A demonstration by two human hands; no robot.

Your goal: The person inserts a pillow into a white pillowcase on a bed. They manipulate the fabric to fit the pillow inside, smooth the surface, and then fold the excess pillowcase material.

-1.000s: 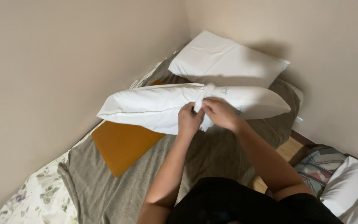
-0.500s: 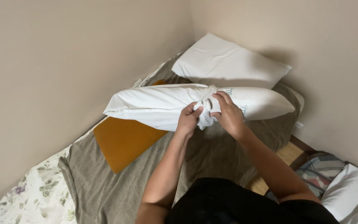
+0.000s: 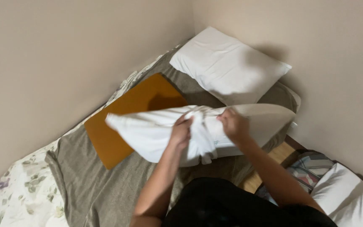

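Head cam: both my hands, left [image 3: 180, 133] and right [image 3: 233, 125], pinch bunched cover on the white pillow [image 3: 148, 132] held above the bed [image 3: 101, 193], spare pillow [image 3: 227, 65] at 12 o'clock. Soft, light, floppy; grab fabric folds.

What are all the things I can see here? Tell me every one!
Held pillow: 1, white, lifted over the bed, loose case bunched at its middle.
Second pillow: 1, white, lying in the bed's far corner.
Third pillow: 1, white, lower right on the floor.
Blanket: 1, grey-brown, spread over the bed.
Flat pad: 1, orange-brown, on the blanket by the wall.
Floral sheet: 1, white with leaves, lower left.
Striped cloth: 1, multicoloured, right, on the floor.
Left hand: gripping the case.
Right hand: gripping the pillow.
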